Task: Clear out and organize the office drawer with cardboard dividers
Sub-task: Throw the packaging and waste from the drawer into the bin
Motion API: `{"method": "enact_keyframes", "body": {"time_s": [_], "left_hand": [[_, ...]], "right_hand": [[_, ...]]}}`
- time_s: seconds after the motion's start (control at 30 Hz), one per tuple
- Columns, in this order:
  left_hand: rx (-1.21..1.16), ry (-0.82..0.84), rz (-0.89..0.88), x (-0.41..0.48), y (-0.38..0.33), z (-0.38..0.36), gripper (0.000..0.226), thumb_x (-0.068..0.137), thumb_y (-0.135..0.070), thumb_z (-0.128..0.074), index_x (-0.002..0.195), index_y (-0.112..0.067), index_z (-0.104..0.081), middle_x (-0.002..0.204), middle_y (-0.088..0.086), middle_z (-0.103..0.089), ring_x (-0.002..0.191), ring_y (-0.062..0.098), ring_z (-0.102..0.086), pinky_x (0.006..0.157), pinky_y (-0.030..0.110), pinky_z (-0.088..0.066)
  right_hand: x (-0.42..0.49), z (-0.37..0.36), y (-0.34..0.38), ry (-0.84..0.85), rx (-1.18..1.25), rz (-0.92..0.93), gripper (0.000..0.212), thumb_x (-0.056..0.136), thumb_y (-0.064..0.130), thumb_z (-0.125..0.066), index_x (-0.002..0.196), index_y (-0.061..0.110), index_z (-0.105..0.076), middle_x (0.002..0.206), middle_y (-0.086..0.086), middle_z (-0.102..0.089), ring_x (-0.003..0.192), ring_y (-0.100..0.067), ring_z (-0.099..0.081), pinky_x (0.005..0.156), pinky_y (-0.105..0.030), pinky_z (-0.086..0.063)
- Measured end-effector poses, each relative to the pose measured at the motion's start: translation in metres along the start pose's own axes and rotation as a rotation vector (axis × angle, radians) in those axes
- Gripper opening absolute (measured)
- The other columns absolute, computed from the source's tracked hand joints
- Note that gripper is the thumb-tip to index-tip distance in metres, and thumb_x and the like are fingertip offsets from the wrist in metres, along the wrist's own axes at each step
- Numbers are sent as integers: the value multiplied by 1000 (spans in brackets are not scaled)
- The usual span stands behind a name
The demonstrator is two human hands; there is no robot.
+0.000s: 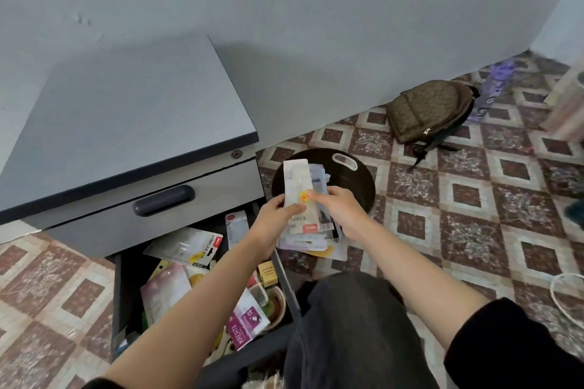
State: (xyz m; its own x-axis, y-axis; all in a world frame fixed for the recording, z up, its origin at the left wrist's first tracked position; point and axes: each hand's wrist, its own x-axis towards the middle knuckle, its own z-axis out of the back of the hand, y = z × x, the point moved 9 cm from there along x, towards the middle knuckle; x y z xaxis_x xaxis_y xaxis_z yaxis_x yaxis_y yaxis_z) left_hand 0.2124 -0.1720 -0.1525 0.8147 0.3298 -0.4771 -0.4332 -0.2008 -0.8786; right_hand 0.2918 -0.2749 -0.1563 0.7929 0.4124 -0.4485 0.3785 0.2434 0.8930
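Note:
The lower drawer (117,290) of a grey cabinet (132,104) stands pulled out, cluttered with a stapler pack (189,246), a pink packet (164,294), a purple-and-white packet (246,322) and a small yellow box (268,273). To the right of the drawer, above the floor, my left hand (278,218) and my right hand (338,208) both hold a stack of flat blister packs (297,180). My left thumb presses on the front pack. My right fingers pinch its edge near a yellow sticker. More packs lie in a pile (316,246) under my hands.
A round black tray (354,180) with a handle slot lies on the patterned tile floor behind the packs. A brown backpack (429,110) leans by the wall, with a purple bottle (493,88) beside it. My dark-trousered knee (357,325) is by the drawer's right side. A white cable (565,294) lies right.

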Motion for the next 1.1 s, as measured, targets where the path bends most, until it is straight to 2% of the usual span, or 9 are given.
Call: {"method": "enact_keyframes", "body": {"time_s": [0.17,0.33,0.47,0.53,0.6,0.67,0.9,1.03,1.1], "left_hand": [[19,-42,12,44,-6,-6,27,89,-12,-61,115,-5,-63,109,10,-69,98,25,-66,91,40,-52],[135,-64,7,81,-4,-13,28,87,-10,-64,114,-5,-63,109,8,-67,97,23,-66,88,36,-52],[222,-56,-29,113,-11,-16,29,86,-15,-66,113,-5,-64,112,6,-67,100,21,-65,93,37,-51],[351,-68,-45,128,-14,-15,51,86,-25,-67,131,-6,-52,129,6,-57,117,22,-56,103,39,-43],[449,-85,-19,138,-11,-11,77,86,-32,-66,147,-10,-26,149,6,-35,135,24,-36,112,41,-32],[457,-70,-5,138,-4,-8,82,86,-32,-66,149,-15,-17,154,6,-23,139,26,-28,113,43,-28],[403,-72,50,104,15,18,74,88,-26,-63,149,-18,-22,151,7,-30,137,25,-32,110,38,-30],[401,-102,22,68,8,39,69,89,-24,-63,147,-20,-27,149,8,-34,135,26,-36,109,40,-34],[399,-110,1,48,4,50,63,89,-22,-62,145,-19,-32,148,9,-36,134,28,-37,109,41,-35]], "right_hand": [[32,20,9,20,-58,-10,19,93,17,-57,110,9,-60,101,-3,-66,89,-18,-63,64,-22,-50],[72,30,-1,7,-104,-44,26,89,6,-60,114,8,-59,110,-9,-66,96,-22,-64,75,-29,-52],[100,37,2,-13,-114,-51,26,88,7,-61,115,8,-59,114,-11,-65,93,-20,-63,69,-25,-52],[111,44,11,-64,-177,-13,38,89,12,-61,126,10,-53,124,-8,-61,98,-19,-60,75,-27,-51],[120,55,13,-141,-299,3,59,90,20,-61,143,14,-36,140,-5,-46,120,-22,-50,94,-33,-45],[121,64,7,-178,-329,-19,66,91,22,-60,148,16,-27,148,-6,-36,131,-25,-40,101,-34,-38],[90,62,-20,-178,-329,-107,51,95,10,-51,144,10,-35,137,-9,-47,116,-29,-53,92,-35,-45],[70,40,-12,-144,-383,-60,42,93,11,-52,135,9,-47,91,2,-52,76,-15,-53,64,-27,-46],[59,25,-3,-119,-389,-19,38,92,11,-54,129,2,-53,95,-4,-52,82,-19,-52,73,-33,-46]]}}
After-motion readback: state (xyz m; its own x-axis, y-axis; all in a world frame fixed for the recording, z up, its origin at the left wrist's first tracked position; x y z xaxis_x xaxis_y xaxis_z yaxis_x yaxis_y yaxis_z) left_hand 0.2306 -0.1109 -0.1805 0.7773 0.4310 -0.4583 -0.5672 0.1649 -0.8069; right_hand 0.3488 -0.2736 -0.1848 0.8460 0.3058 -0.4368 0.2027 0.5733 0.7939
